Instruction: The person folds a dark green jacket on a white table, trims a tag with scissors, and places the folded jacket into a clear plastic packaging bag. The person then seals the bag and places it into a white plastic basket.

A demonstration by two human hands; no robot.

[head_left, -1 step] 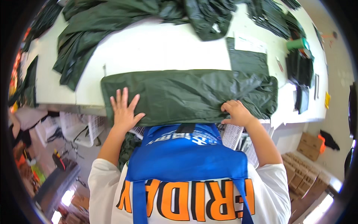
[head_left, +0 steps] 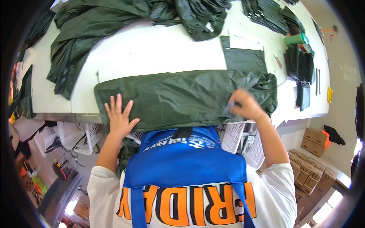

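Note:
A long folded piece of dark green, slightly shiny fabric (head_left: pixel 175 98) lies along the near edge of the white table (head_left: pixel 152 49). My left hand (head_left: pixel 120 121) rests flat on its left end, fingers spread. At the right part, my right hand (head_left: pixel 247 105) is curled and smeared by motion, with a lifted near edge of the fabric bunched at its fingers. Just beyond that hand, a flat green fabric panel (head_left: pixel 245 59) lies partly under the folded piece, with a white paper (head_left: pixel 245 40) at its far side.
Heaped green fabric (head_left: pixel 91 26) covers the far left and far middle. Folded green stacks (head_left: pixel 266 15) lie at the far right, near a green roll (head_left: pixel 296 39) and a small cutter (head_left: pixel 278 60). White plastic baskets (head_left: pixel 91 138) stand below the table edge; cardboard boxes (head_left: pixel 313 140) are at right.
My right hand has moved up and away from the near edge, raising the fabric's edge there. My left hand stays flat on the fabric. The whole view has shifted slightly.

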